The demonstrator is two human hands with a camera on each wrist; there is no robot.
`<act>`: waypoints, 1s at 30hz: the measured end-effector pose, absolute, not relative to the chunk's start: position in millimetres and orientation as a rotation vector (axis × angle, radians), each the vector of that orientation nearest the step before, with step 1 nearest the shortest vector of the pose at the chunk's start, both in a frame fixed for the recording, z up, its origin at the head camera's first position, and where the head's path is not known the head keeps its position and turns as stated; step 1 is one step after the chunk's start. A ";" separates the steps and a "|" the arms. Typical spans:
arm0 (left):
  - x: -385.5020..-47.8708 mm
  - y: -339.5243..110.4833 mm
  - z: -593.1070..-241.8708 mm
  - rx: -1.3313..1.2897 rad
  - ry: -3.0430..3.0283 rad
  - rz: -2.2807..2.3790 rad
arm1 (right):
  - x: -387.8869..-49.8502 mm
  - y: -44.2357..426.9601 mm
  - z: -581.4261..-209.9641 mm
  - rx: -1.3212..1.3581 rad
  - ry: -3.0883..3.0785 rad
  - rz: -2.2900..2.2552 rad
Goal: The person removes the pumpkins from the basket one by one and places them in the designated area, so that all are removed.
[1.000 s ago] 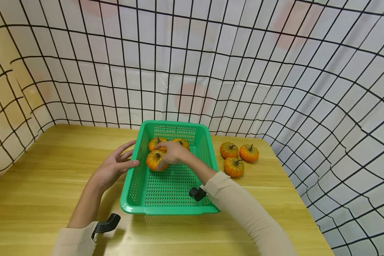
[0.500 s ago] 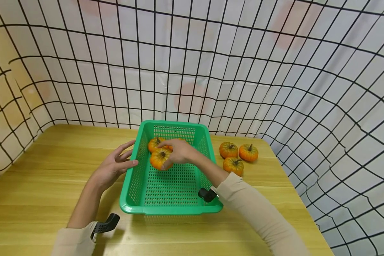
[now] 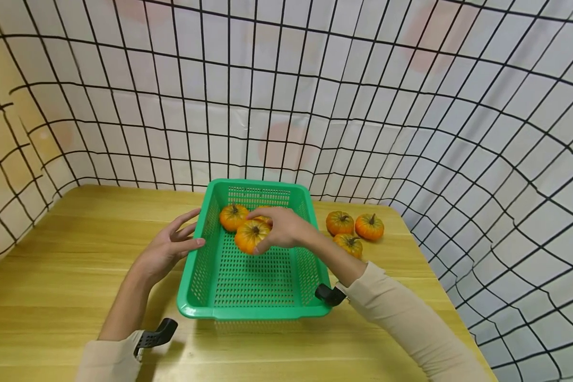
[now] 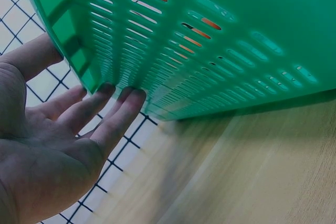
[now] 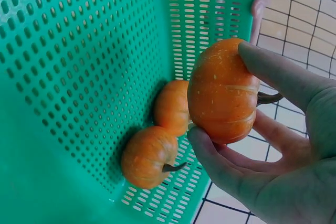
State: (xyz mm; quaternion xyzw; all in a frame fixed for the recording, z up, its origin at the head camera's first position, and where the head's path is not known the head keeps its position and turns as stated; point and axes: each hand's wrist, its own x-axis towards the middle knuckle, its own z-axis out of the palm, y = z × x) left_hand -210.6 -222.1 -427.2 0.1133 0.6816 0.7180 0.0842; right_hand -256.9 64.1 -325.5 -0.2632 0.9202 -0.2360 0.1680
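Note:
The right hand [image 3: 286, 229] pinches a small orange pumpkin [image 3: 252, 236] between thumb and fingers above the floor of the green basket [image 3: 254, 313]; the right wrist view shows this pumpkin [image 5: 223, 92] off the basket floor, stem toward the palm. Two other pumpkins lie inside at the far end, one at the left [image 3: 233, 217], the other [image 3: 265, 211] partly behind the right hand. Against the basket's left wall rests the left hand [image 3: 164, 249], its fingers extended; in the left wrist view the fingertips of this hand [image 4: 63, 135] touch the outer side near the rim.
Three more pumpkins stand together on the wooden table right of the basket: one at the back left [image 3: 340, 223], one at the right [image 3: 370, 227], one in front [image 3: 348, 245]. A black grid net [image 3: 286, 111] over pale cloth borders the table behind and at both sides.
The right hand has moved rightward with the pumpkin, away from the basket's left wall and the pumpkin at the far left. The left hand stays at the basket's left side.

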 end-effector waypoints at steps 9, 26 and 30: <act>-209.8 -222.3 -427.0 0.334 2.041 2.134 | -255.4 79.0 -316.8 -0.760 2.655 -0.672; -209.7 -223.9 -427.5 0.351 2.050 2.120 | -250.8 115.1 -304.3 -0.712 2.690 -0.756; -209.3 -223.4 -427.0 0.352 2.044 2.121 | -249.5 124.2 -303.2 -0.702 2.703 -0.761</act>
